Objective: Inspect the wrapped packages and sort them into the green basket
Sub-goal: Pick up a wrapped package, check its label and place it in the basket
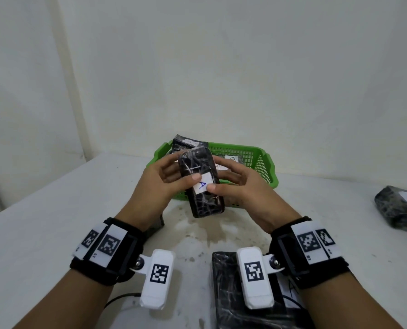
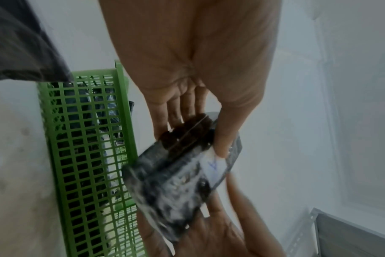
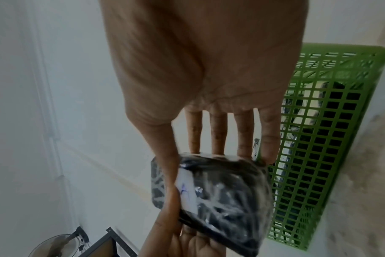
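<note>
Black plastic-wrapped package with white label marked "A", held above the white table just in front of the green mesh plastic basket. Pinched from both sides: left hand thumb on the label's upper edge, fingers behind; right hand thumb at the label's lower corner, fingers curled around the far side. More wrapped packages inside the basket, another at the table's right edge, another under the right wrist.
</note>
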